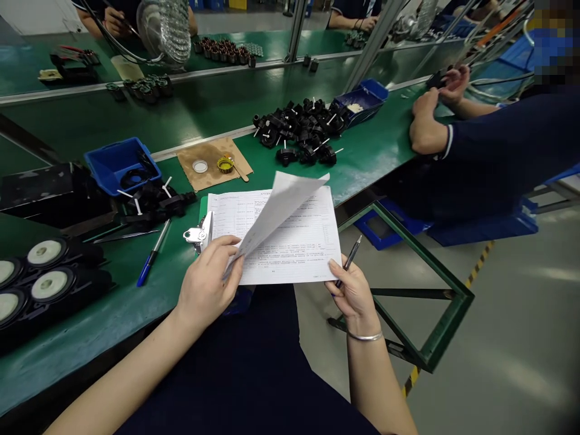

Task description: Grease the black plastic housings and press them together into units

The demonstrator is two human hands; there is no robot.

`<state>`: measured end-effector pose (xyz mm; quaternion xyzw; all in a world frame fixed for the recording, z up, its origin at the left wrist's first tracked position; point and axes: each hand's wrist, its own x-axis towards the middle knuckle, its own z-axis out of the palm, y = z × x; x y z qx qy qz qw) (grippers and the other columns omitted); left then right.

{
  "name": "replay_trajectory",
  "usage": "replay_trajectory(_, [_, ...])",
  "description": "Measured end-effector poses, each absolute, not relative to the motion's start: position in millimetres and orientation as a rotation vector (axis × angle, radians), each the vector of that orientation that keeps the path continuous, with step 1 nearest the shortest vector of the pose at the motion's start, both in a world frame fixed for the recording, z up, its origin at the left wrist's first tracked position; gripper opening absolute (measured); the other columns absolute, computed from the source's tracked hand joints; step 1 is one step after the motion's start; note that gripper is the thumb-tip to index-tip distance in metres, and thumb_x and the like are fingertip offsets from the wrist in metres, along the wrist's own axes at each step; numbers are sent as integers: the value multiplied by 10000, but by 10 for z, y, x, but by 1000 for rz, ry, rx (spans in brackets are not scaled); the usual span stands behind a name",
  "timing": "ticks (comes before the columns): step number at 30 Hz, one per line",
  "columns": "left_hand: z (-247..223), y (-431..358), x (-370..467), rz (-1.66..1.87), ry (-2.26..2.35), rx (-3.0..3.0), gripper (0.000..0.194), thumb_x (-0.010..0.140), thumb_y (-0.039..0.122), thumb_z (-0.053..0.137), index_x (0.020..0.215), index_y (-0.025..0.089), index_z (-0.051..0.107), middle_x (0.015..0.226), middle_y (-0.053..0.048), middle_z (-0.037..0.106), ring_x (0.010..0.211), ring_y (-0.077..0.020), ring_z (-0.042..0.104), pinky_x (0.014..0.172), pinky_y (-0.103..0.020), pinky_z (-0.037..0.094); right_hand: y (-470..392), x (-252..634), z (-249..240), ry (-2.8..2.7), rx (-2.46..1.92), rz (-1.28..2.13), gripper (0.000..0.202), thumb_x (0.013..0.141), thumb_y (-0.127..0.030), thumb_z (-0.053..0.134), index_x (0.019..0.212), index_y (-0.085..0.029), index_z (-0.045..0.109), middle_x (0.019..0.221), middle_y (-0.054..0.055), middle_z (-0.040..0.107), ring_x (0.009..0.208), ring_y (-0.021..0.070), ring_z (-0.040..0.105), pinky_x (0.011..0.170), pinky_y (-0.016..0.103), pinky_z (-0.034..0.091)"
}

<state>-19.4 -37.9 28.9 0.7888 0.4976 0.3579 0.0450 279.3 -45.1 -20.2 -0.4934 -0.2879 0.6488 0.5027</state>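
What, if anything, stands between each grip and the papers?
Nothing visible does. The left grip pinches the raised sheet; the right grip holds the lower right corner of the papers. The pen is beside their edge, not in between.

Bright overhead glare on the green table (376,158); right edge blurred.

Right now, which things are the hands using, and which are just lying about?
In use:
- clipped papers, one page lifted by the left hand
- dark pen, in the right hand at the papers' corner

Lying about:
- blue-capped pen
- yellow tin on brown sheet
- heaped black parts
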Motion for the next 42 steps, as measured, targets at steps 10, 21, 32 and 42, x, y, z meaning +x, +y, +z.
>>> replay_trajectory(10, [447,-479,-210,1207,1423,2376,210,866,47,614,1031,168,565,1083,-102,660,1050,-212,648,886,-336,552,-520,2827,-169,-694,-1162,1563,316,823,-335,742,1088,-180,669,725,-12,520,470,0,218,389,181,90])
replay_trajectory(21, [502,-536,-258,1254,1378,2362,275,850,25,624,1065,183,561,1079,-92,663,1056,-216,648,875,-354,560,-561,2850,-164,-672,-1157,1547,309,813,-324,748,1072,-175,674,787,12,562,486,3,227,386,176,87])
replay_trajectory(32, [617,-571,-277,1295,1386,2382,240,852,29,623,1035,171,559,1064,-94,662,1022,-214,654,855,-347,559,-590,2841,-78,-671,-1159,1522,333,806,-315,752,1106,-194,673,880,39,614,497,5,249,380,165,105])
replay_trajectory(42, [656,-596,-315,1315,1379,2393,250,850,22,623,1044,166,557,1061,-110,666,1024,-226,654,832,-355,568,-598,2782,-14,-689,-1169,1528,356,798,-330,755,1119,-200,673,988,65,651,484,-6,244,369,167,118])
